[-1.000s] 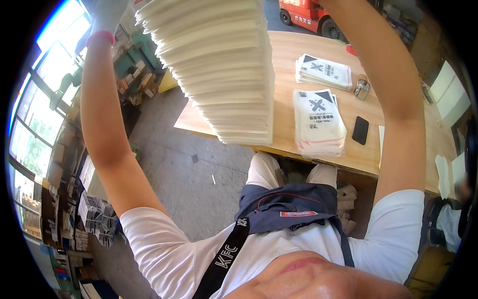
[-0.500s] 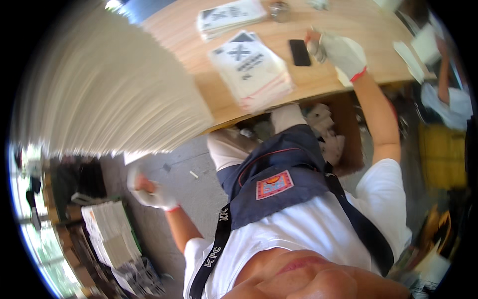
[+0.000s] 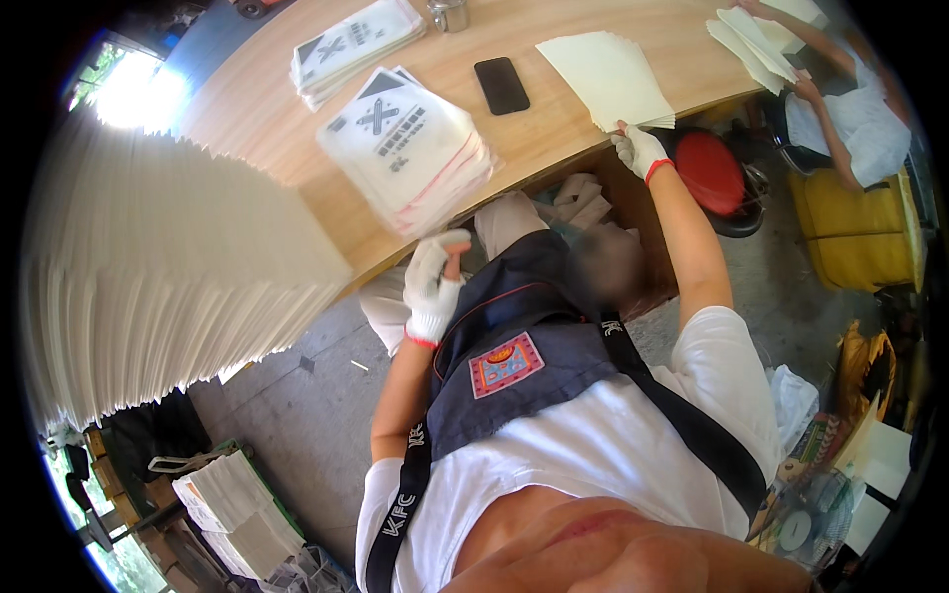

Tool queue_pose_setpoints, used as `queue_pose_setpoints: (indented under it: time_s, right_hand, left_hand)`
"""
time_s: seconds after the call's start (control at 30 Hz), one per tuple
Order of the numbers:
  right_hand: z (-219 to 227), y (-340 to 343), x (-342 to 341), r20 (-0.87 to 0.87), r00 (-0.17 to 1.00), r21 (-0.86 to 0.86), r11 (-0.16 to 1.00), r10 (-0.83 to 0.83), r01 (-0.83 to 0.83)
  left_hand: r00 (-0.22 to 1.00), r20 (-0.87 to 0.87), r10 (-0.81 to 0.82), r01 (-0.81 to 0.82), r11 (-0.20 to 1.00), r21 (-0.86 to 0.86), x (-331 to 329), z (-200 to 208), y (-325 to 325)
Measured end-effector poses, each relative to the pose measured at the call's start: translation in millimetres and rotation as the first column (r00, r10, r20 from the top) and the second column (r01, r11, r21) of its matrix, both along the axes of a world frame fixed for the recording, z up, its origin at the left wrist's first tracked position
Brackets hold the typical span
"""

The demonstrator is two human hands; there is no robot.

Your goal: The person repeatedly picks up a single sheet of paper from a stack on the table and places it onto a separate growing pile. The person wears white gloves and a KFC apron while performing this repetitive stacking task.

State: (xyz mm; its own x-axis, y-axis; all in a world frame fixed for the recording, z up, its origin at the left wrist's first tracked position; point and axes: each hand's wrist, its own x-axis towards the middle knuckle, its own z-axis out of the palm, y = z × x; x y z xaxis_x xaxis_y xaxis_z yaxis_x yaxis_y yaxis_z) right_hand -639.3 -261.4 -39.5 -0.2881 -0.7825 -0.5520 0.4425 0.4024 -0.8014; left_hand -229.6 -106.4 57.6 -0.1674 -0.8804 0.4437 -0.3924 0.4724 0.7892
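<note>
My right hand (image 3: 641, 150), in a white glove with a red cuff, pinches the near edge of a fanned stack of white paper sheets (image 3: 608, 79) lying on the table. My left hand (image 3: 433, 285), gloved the same way with a bare fingertip showing, hangs in front of the table edge above my lap. Its fingers are loosely bent and apart, with nothing visible in them. Just beyond it lies a pile of printed plastic bags (image 3: 400, 148). A black phone (image 3: 501, 85) rests between that pile and the sheets.
A tall stack of paper (image 3: 178, 257) rises at the left. Further back are a second bag pile (image 3: 356, 44) and a metal cup (image 3: 448, 14). Under the table edge sits a red round stool (image 3: 708, 173). A co-worker's hands (image 3: 799, 81) handle sheets at the far right.
My right hand has moved from beside the phone to the white sheets' near edge. My left hand has come from the lower left to before the bag pile. The view has shifted right.
</note>
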Motion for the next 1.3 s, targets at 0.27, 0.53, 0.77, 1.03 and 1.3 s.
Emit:
queue_pose_setpoints:
  time_s: [0.27, 0.53, 0.77, 1.03, 1.3]
  right_hand:
    - [-9, 33, 10, 0.350, 0.935, 0.001, 0.999, -0.049, 0.052]
    - [0, 61, -8, 0.161, 0.987, -0.446, 0.892, 0.009, 0.064]
    - [75, 103, 76, 0.292, 0.854, -0.395, 0.868, 0.431, -0.303]
    - [27, 103, 129, 0.468, 0.830, -0.159, 0.953, 0.304, -0.259]
    - [37, 119, 164, 0.491, 0.854, -0.164, 0.981, 0.173, -0.105]
  left_hand:
    - [0.817, 0.533, 0.219, -0.277, 0.960, 0.030, 20, -13, -87]
    - [0.448, 0.888, 0.099, -0.372, 0.925, 0.085, 24, -27, -143]
    - [0.510, 0.829, 0.228, -0.433, 0.901, 0.018, 37, -40, -147]
    - [0.643, 0.680, 0.351, -0.351, 0.925, -0.146, 59, -50, -138]
    - [0.940, 0.331, 0.079, -0.135, 0.980, 0.148, 66, -27, -138]
